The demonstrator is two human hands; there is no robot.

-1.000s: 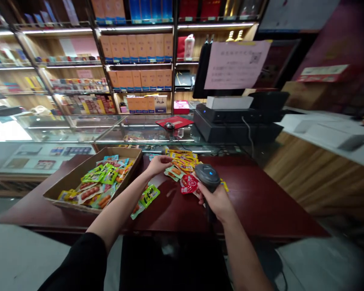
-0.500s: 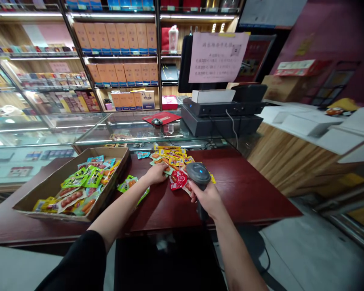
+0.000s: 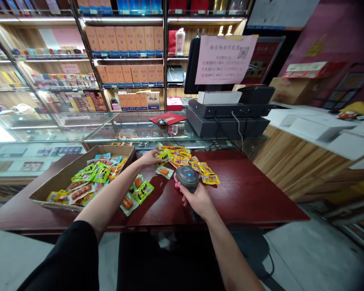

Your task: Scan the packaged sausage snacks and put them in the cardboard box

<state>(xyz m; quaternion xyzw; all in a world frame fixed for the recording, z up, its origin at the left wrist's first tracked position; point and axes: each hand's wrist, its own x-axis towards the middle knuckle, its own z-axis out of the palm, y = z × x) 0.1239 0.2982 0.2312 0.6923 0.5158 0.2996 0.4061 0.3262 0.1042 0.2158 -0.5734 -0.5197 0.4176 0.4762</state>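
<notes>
My left hand (image 3: 150, 158) is closed on a green snack packet (image 3: 163, 158), beside the pile of yellow snack packets (image 3: 177, 152). A clear-fronted sausage packet (image 3: 164, 172) lies just below it. My right hand (image 3: 196, 199) grips the handle of a dark barcode scanner (image 3: 187, 176), whose head shows a small blue light. A red packet (image 3: 177, 185) is mostly hidden behind the scanner. To the left of it, green and clear sausage packets (image 3: 143, 192) lie on the dark red table. An open cardboard box (image 3: 45, 184) holds many mixed packets; my left forearm partly covers its right side.
Behind the table (image 3: 245, 202) stands a glass display counter (image 3: 130, 121) with a mouse (image 3: 161, 121) on a red mat. A monitor with a pink paper sign (image 3: 226, 60) and a black cash drawer (image 3: 227, 125) stand at the back right. Stocked shelves line the wall.
My left hand has lifted back and left and now holds a green packet. The scanner in my right hand has shifted slightly left. The red packet is now mostly hidden behind it.
</notes>
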